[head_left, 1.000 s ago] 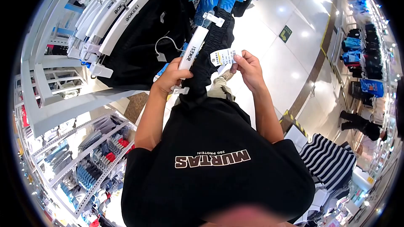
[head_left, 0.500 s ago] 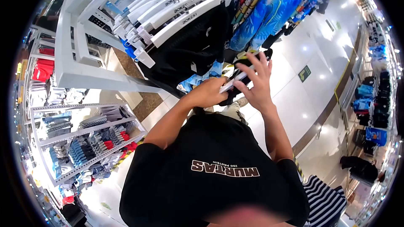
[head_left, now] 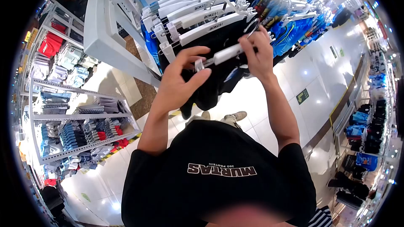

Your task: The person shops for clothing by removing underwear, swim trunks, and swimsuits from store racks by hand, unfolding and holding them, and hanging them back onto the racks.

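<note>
A white hanger (head_left: 228, 54) is in front of the rack, with a black garment (head_left: 206, 87) hanging below it. My right hand (head_left: 259, 52) is closed around the hanger near its metal hook. At the hanger's other end my left hand (head_left: 183, 77) has its fingers apart, thumb and forefinger on either side of the white clip (head_left: 199, 64); whether they touch it is hard to tell. Just beyond, white hangers (head_left: 214, 27) marked BOKESI carry dark clothes on the rack.
The white rack frame (head_left: 101, 50) stands at the upper left. Blue patterned clothes (head_left: 290, 35) hang to the right. A low shelf (head_left: 84, 115) with folded clothes is at the left. Part of a striped garment (head_left: 322, 217) shows at the lower right.
My right hand has moved up and closed on the hanger near its hook. My left hand has let go of the hanger, shifted left and opened. The black garment now hangs in clearer view.
</note>
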`<action>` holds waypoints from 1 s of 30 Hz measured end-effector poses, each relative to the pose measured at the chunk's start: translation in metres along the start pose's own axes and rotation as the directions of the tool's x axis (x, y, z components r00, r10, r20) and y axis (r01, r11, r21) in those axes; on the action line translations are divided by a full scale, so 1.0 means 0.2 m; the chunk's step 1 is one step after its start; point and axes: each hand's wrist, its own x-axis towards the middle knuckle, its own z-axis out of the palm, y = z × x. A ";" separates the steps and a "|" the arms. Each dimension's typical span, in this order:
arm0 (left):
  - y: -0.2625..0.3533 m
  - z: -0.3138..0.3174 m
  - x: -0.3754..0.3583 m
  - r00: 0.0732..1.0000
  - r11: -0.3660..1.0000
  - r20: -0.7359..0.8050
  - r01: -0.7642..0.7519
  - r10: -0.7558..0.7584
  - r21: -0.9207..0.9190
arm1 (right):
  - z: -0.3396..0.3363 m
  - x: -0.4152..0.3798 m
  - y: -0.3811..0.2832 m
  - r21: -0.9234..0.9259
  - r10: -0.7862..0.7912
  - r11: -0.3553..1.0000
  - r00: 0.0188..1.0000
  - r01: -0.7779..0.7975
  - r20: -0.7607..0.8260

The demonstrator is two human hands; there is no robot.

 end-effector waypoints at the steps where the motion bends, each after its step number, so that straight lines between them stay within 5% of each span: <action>1: 0.00 -0.01 -0.01 0.998 0.998 -0.051 -0.041 0.039 -0.038 | -0.01 0.05 0.01 0.008 0.022 1.000 0.999 -0.021 -0.026; 4: -0.03 0.03 -0.06 0.954 0.986 -0.253 -0.146 0.164 0.086 | 0.02 0.22 -0.03 0.113 0.026 0.993 0.997 -0.018 -0.068; 7: -0.15 0.09 -0.07 0.813 0.938 -0.473 -0.250 0.339 0.241 | 0.10 0.26 -0.02 0.025 -0.022 0.999 0.999 0.021 0.029; 11: -0.13 0.16 -0.13 0.672 0.810 -0.508 -0.247 0.538 0.531 | 0.23 0.22 0.02 0.040 -0.055 0.998 0.998 0.056 -0.004; 14: -0.19 0.23 -0.21 0.568 0.664 -0.379 -0.459 0.730 0.590 | 0.20 0.20 0.03 0.026 -0.088 0.996 0.995 0.089 -0.041; 17: -0.23 0.43 -0.18 0.599 0.697 -0.387 -0.691 0.701 0.192 | 0.14 0.16 -0.01 0.049 -0.094 0.994 0.989 0.100 -0.112; 20: -0.29 0.54 -0.19 0.880 0.861 -0.196 -0.467 0.432 -0.199 | 0.03 0.06 -0.01 0.109 -0.022 0.993 0.975 0.046 -0.219; 23: -0.32 0.65 -0.07 0.991 0.977 -0.049 -0.129 0.122 -0.173 | -0.09 -0.19 0.10 0.056 0.147 0.989 0.967 -0.138 -0.210; 27: -0.24 0.90 0.36 0.923 0.925 -0.052 -0.378 0.380 0.040 | -0.19 -0.64 0.25 0.254 0.651 0.747 0.754 -0.615 -0.090; 30: -0.16 1.03 0.66 0.832 0.820 -0.032 -0.538 0.554 0.195 | -0.27 -0.94 0.30 0.145 0.743 0.657 0.668 -0.740 0.038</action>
